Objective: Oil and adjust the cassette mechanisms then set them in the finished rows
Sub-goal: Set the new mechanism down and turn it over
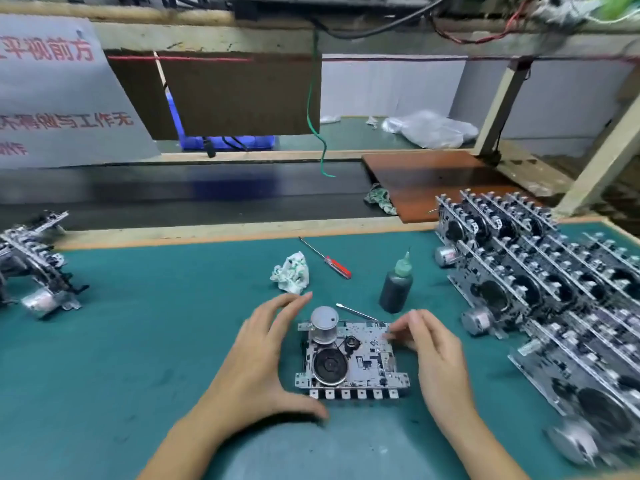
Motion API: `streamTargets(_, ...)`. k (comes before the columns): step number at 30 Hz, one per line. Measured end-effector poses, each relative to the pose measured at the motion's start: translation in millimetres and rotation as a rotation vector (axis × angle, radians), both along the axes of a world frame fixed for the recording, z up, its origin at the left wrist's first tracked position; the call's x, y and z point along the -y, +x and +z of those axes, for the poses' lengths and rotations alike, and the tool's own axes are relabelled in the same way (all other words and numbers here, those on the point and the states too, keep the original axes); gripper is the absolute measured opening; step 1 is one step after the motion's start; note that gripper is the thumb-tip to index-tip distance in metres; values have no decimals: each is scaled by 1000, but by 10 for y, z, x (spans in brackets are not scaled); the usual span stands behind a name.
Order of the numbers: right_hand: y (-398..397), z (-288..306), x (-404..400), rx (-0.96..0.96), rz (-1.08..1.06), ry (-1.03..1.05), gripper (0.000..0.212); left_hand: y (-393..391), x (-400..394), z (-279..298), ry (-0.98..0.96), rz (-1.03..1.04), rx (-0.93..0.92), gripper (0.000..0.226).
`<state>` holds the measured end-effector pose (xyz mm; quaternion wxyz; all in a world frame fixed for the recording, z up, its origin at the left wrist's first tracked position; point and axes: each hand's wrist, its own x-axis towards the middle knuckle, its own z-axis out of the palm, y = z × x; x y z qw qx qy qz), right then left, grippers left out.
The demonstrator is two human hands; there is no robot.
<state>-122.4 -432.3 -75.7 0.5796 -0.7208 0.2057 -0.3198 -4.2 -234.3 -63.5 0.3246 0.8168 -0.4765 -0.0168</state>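
Head view: right edge rows of finished mechanisms [540,292] blur out. Metal cassette mechanism [351,362] lies flat, frame centre, on green mat [156,323]. Left hand [256,362] spread, empty; right hand [433,355] fingertips blurred, grip unclear.

One cassette mechanism [351,360] between my two hands, one oil bottle [396,287], two screwdrivers, red-handled [327,259] and plain [356,311], one crumpled rag [291,272], finished rows [540,271] too crowded to count

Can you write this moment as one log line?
left hand open beside cassette mechanism | right hand fingertips on it | oil bottle standing untouched
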Motion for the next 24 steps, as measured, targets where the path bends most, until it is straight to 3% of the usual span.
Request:
streamTargets(3,-28,-8,3,-46,-36,-137,31,56,-5,-110,92,-62,-138,129)
streamTargets(8,-78,-45,-66,-156,-34,-343,27,59,31,-105,107,-100,-138,107)
streamTargets(12,-62,-36,-88,-153,-39,-326,32,13,45,-92,49,-78,-182,92)
streamTargets(17,-62,-19,-102,-153,-22,-298,33,7,44,-103,37,-83,-209,92)
streamTargets(21,-61,0,-111,-165,-11,-299,36,-22,46,-111,57,-92,-209,106)
streamTargets(24,-64,1,-112,-181,1,-302,36,-92,112,-106,4,-58,-137,95)
